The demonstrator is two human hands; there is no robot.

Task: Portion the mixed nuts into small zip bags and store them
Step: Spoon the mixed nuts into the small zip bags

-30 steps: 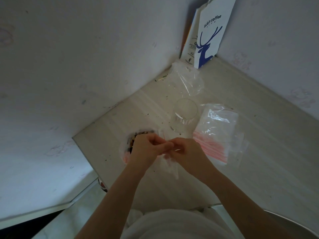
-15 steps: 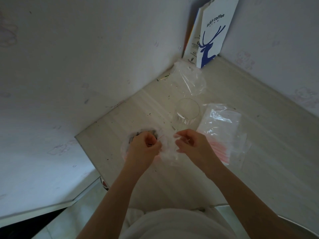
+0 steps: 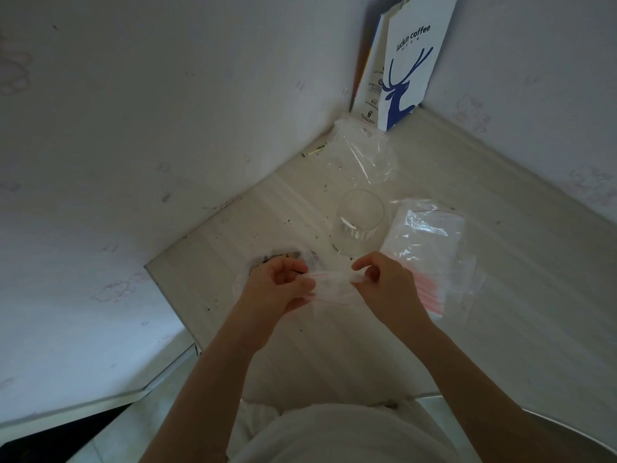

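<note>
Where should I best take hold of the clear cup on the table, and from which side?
I would grip the clear cup round its side wall, from the left: it stands upright, and the pack of zip bags lies close on its right.

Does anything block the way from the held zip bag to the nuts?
Nothing visible. Left hand and right hand pinch the small clear red-lined zip bag; the dark nuts lie just beyond the left hand.

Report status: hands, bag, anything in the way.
Left hand and right hand each pinch one end of the small zip bag. No nuts seen in it. Glass and spare bag stack beyond the hands.
</note>
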